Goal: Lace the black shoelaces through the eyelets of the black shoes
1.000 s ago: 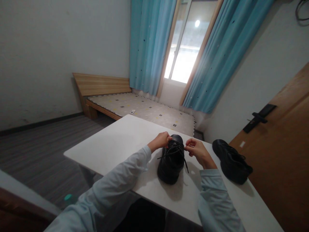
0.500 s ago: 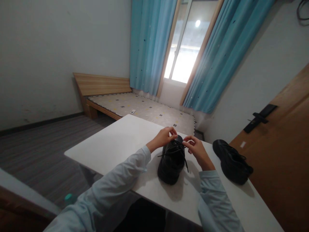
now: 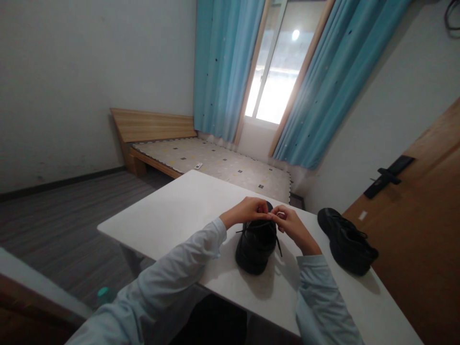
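Note:
A black lace-up shoe sits upright on the white table, its heel towards me. Over its front lacing, my left hand and my right hand meet, fingertips touching. Both are closed in a pinch on the shoelace, though the bit between the fingers is mostly covered. One loose lace end hangs down the right side of the shoe, another sticks out at its left. My hands hide much of the toe. The matching black shoe stands at the table's right edge.
Beyond the table is a bed with a small white object on it. A wooden door with a black handle is close on the right. Blue curtains flank the window. A green bottle cap shows at lower left.
My hands have come together over the laces; before, they were apart on either side of the toe. The left moved right and slightly down. Both shoes stay put.

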Motion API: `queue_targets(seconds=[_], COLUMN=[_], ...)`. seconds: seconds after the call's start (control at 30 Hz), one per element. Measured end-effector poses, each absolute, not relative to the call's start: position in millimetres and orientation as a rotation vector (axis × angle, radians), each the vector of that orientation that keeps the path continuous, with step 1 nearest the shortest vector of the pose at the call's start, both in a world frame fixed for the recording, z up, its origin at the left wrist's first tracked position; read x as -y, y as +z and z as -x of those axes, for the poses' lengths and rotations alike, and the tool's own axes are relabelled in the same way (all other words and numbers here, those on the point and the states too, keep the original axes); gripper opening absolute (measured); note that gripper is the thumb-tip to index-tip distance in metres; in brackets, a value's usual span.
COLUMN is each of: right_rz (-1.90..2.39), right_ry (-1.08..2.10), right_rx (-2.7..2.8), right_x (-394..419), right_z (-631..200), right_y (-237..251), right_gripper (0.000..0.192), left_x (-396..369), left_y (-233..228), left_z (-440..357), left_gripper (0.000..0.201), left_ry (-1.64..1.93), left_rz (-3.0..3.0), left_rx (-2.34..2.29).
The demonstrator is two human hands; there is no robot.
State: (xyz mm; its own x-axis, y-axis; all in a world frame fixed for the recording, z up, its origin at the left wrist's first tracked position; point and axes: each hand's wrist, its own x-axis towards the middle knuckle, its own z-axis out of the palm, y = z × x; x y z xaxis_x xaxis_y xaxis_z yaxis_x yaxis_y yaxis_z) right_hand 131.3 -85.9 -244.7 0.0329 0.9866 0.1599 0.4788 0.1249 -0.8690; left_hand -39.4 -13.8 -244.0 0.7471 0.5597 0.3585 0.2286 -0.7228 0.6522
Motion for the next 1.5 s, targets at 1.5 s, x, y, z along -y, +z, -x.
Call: queue_targets(seconds=[1.5], right_rz=[1.439], right_ry=[0.841], right_rx=[1.488], right_x=[88.2], right_z=[-124.5], right_y=[-246.5], right_gripper=[0.043], left_x=[16.0], left_y=[-245.0], left_z=[38.8], left_gripper=[0.016], left_ry=[0.753], left_rz=[-2.313], left_rx=[-0.786])
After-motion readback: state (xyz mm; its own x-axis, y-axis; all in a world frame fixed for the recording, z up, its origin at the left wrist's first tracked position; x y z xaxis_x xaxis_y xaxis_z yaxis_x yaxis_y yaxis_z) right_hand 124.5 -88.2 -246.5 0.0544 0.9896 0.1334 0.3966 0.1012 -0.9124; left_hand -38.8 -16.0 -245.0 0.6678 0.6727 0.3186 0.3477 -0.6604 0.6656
